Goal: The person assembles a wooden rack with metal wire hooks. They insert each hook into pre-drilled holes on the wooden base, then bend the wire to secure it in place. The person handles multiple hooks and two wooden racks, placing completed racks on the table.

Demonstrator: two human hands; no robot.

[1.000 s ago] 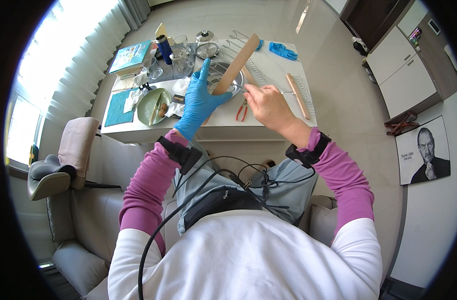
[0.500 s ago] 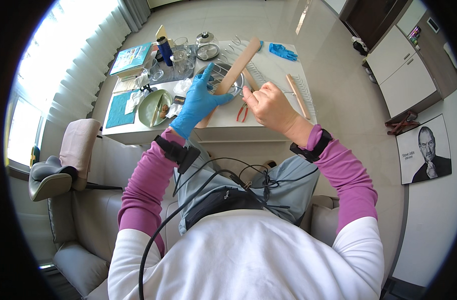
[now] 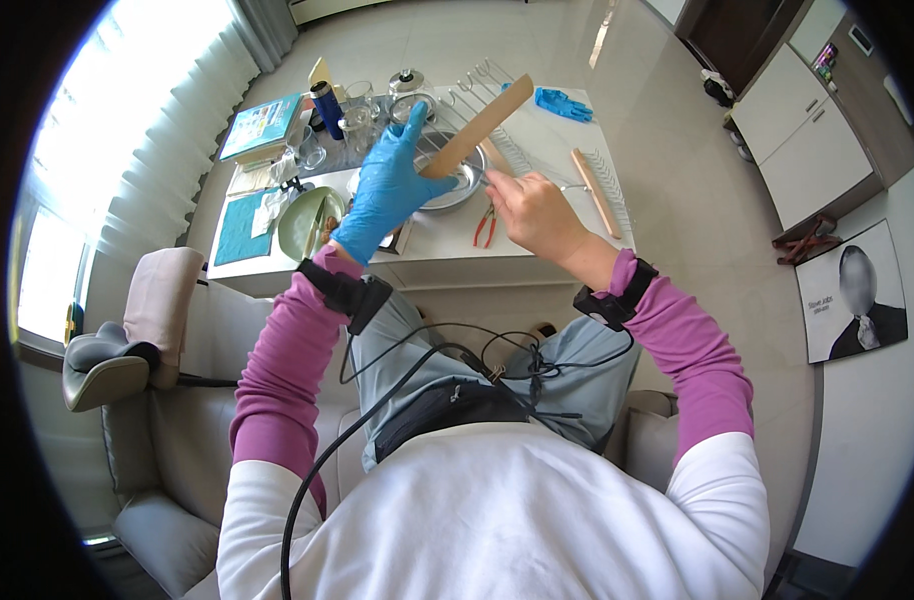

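Observation:
My left hand (image 3: 389, 190), in a blue glove, grips a flat light-wood bar (image 3: 492, 115) fitted with thin metal wires. The bar is held tilted above the table, its far end up and to the right; the glove hides its near end. My bare right hand (image 3: 537, 210) is closed beside the bar, thumb and finger pinched at something thin that I cannot make out. Under both hands stands a round metal bowl (image 3: 464, 200). Red-handled pliers (image 3: 485, 228) lie just left of my right hand. Further right rests another wooden bar (image 3: 597, 193) with a row of wires.
On the table's left are a green plate (image 3: 295, 225), a teal cloth (image 3: 245, 228) and stacked books (image 3: 260, 128). A dark blue bottle (image 3: 327, 108) and glassware (image 3: 357, 125) stand at the back. A spare blue glove (image 3: 563, 104) lies at the far right. Black cables (image 3: 457, 345) cross my lap.
The wooden bar has shifted and turned in my left hand, its near end now out of sight behind the glove. My right hand stays almost in place, still pinched.

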